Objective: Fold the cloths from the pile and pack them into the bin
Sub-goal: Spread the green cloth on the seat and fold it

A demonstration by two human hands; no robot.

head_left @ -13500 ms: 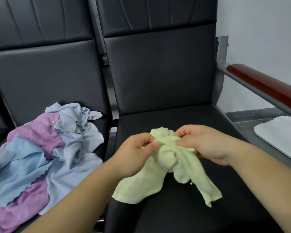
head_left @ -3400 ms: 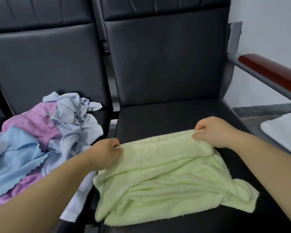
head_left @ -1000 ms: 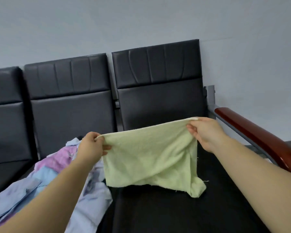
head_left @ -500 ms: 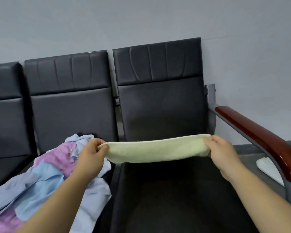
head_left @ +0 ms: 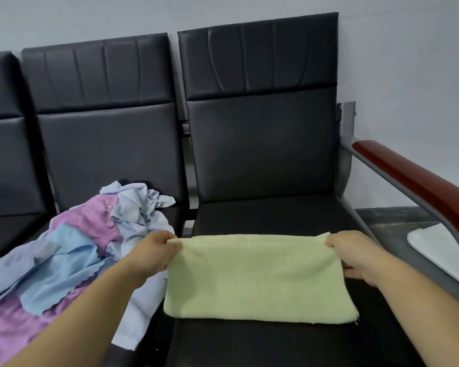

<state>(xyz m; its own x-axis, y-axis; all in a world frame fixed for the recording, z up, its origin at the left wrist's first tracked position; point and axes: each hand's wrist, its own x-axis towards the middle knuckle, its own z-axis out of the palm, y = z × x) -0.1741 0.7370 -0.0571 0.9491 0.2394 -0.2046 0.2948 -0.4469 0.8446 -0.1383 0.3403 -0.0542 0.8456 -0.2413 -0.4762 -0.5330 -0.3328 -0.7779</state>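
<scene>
Head view: the left hand has its grip clamped on the upper left corner of the cloth, thumb on top and fingers curled beneath. The right hand has its grip clamped on the upper right corner in the same way, and some of its fingers show below the cloth's right edge. The top edge runs taut between the two hands.

The cloth is pale yellow-green terry, spread as a flat rectangle in the lower middle of the frame. Its long axis runs left to right across the picture, and its short sides point up and down the frame. Its lower edge lies on the black seat. I cannot tell whether the upper edge is raised off the seat.

Just left of the left hand, on the next seat, lies the pile, a crumpled heap of blue, pale blue and purple cloths. One pale blue piece hangs over the gap between the seats.

The seats form a row of black padded chairs with tall backrests, set against a plain grey wall. At the right edge a red-brown armrest slopes down on a grey metal frame. Behind it are a dark floor and a flat white thing, partly hidden.
</scene>
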